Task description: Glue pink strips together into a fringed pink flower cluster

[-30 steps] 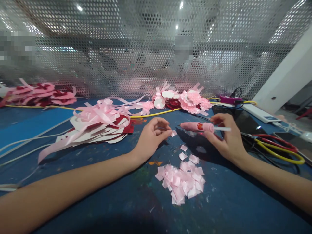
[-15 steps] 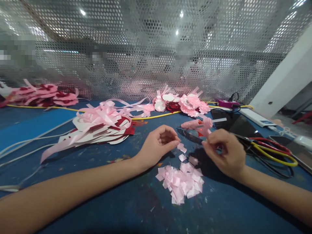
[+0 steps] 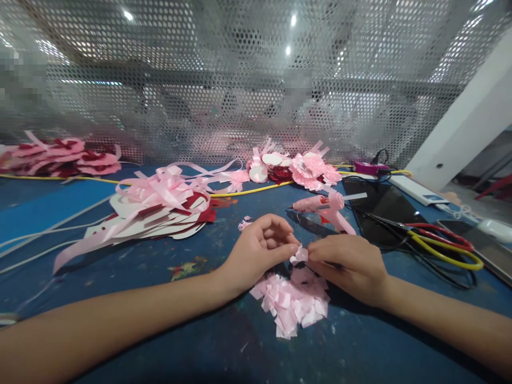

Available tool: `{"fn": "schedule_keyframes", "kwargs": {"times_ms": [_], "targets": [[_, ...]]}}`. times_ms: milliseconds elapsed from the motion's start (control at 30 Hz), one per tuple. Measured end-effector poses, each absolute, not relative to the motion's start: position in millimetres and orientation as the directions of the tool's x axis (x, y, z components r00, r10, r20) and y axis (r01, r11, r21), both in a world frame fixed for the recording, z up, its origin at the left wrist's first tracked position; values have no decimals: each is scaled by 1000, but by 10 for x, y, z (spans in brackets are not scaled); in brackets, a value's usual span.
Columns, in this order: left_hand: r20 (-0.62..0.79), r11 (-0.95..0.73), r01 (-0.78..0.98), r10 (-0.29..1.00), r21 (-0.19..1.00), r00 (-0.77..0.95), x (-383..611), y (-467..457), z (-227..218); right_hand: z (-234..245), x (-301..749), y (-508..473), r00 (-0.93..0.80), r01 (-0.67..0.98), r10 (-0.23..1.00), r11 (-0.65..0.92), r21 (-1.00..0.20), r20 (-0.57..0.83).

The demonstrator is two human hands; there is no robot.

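My left hand (image 3: 260,250) and my right hand (image 3: 348,264) meet over a heap of small pink ribbon squares (image 3: 292,298) on the blue table (image 3: 160,341). Both pinch one small pink ribbon piece (image 3: 299,255) between thumb and fingertips, just above the heap. A pink glue gun (image 3: 326,205) stands on the table behind my right hand, with nothing holding it and its nozzle pointing left.
Pink ribbon bows on white and red card shapes (image 3: 156,208) lie at the left. Finished pink flowers (image 3: 304,168) sit at the back by a perforated metal screen (image 3: 240,80). Red and yellow scissors (image 3: 436,240), a black tablet (image 3: 380,205) and cables lie at the right.
My right hand let go of the glue gun, which now stands on the table, and came down to join my left hand on a ribbon piece over the heap.
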State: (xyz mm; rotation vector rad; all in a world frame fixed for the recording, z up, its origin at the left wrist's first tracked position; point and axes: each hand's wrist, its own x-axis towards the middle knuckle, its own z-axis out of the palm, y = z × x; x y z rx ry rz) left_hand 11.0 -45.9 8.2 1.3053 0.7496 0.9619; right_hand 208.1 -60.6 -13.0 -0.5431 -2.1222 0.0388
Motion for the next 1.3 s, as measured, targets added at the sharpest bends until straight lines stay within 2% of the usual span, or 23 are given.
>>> {"fn": "schedule_keyframes", "kwargs": {"times_ms": [300, 433, 633, 733, 900, 1300], "targets": [[77, -19, -134, 894, 991, 442, 119, -478, 79, -103, 2072, -603, -494, 289, 348, 930, -227, 797], [106, -59, -118, 888, 991, 448, 112, -470, 74, -80, 2069, -610, -498, 307, 381, 918, -252, 779], [219, -266, 24, 838, 964, 500, 85, -494, 56, -56, 2078, -638, -440, 330, 427, 895, -300, 790], [206, -275, 45, 809, 960, 550, 75, -522, 53, -55, 2065, -667, -417, 320, 476, 874, -365, 774], [237, -295, 26, 815, 955, 528, 73, -541, 70, -68, 2030, -712, -370, 339, 553, 829, -445, 747], [296, -361, 49, 829, 931, 475, 75, -523, 95, -35, 1993, -726, -330, 339, 595, 799, -497, 733]]}}
